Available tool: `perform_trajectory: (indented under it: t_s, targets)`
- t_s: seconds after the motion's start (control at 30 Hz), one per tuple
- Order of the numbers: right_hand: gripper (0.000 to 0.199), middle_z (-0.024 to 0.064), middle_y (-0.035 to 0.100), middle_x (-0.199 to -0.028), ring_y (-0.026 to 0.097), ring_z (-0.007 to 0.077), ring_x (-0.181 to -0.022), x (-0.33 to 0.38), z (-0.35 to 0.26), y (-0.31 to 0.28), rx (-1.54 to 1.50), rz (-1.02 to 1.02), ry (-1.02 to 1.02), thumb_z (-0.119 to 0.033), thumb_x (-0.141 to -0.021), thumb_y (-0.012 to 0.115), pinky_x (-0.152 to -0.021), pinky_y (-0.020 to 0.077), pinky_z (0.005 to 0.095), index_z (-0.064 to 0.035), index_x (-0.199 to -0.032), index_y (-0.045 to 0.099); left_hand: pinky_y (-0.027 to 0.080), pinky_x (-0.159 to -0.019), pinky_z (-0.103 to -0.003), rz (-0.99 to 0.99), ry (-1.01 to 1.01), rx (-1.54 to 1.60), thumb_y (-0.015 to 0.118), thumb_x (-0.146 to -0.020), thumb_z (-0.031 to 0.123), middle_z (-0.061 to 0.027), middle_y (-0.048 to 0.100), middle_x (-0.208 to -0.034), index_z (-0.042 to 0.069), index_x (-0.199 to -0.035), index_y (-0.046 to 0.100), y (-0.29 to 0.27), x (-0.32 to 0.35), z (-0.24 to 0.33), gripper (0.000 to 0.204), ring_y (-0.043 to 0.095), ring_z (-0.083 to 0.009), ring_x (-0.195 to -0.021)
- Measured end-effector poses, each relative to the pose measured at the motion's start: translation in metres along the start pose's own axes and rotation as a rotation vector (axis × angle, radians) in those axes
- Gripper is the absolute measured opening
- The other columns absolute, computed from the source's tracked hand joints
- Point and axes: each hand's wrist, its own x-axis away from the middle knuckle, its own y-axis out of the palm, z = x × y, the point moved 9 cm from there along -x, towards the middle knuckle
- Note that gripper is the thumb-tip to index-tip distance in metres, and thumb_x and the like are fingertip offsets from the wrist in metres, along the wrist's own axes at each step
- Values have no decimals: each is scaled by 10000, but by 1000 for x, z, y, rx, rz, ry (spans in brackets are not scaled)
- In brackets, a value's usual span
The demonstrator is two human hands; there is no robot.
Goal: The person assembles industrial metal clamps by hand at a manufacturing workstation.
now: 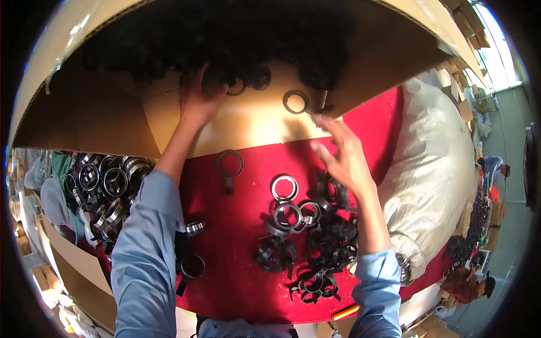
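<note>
A large open cardboard box point(225, 121) lies ahead of me, its shadowed inside heaped with black ring parts. My left hand point(200, 104) reaches into it beside a black ring point(236, 86); shadow and dark parts hide its fingertips. My right hand point(345, 149) is at the box's right side, open, thumb and fingers apart. Just beyond its fingertips is a black ring with a short stem point(296, 102); whether they touch is unclear. A single stemmed ring point(230, 164) lies on the red tabletop point(225, 225) between my arms.
Several black and metallic rings point(287, 217) are piled near my right forearm. Another heap point(110, 180) sits left of my left arm. A bulging white woven sack point(431, 174) rests at the right. An orange stick point(345, 312) lies at the near edge. Other people point(493, 169) are far right.
</note>
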Motion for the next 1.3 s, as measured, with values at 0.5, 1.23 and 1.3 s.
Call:
perform_trajectory:
  t_s: [0.5,1.23,1.3]
  targets:
    - [528,257,646,-1114,624,432,-1055,-144,51,141,73,17,96,-165,-763,704,-927,515,469,-49,-1264,584,485,-989,-482,-223,-156,18,794,-725,304,-253,386,-1459,136,-1245,600,65,41,43,580,531,-456,-1208]
    - [595,203,572,-1228,571,415,-1144,93,115,34,143,170,309,154,-678,553,-972,485,456,-26,-1245,575,372,-1074,-433,184,-302,249,719,-834,429,-165,536,-1393,37,-1366,494,-84,11,-82,698,495,-305,-1247]
    - [575,203,583,-1207,578,415,-1125,96,123,34,154,154,337,140,-694,562,-961,486,457,-31,-1243,580,424,-1016,-363,58,-160,248,753,-838,238,-97,656,-1208,75,-1272,588,-44,20,-41,492,583,-253,-1125]
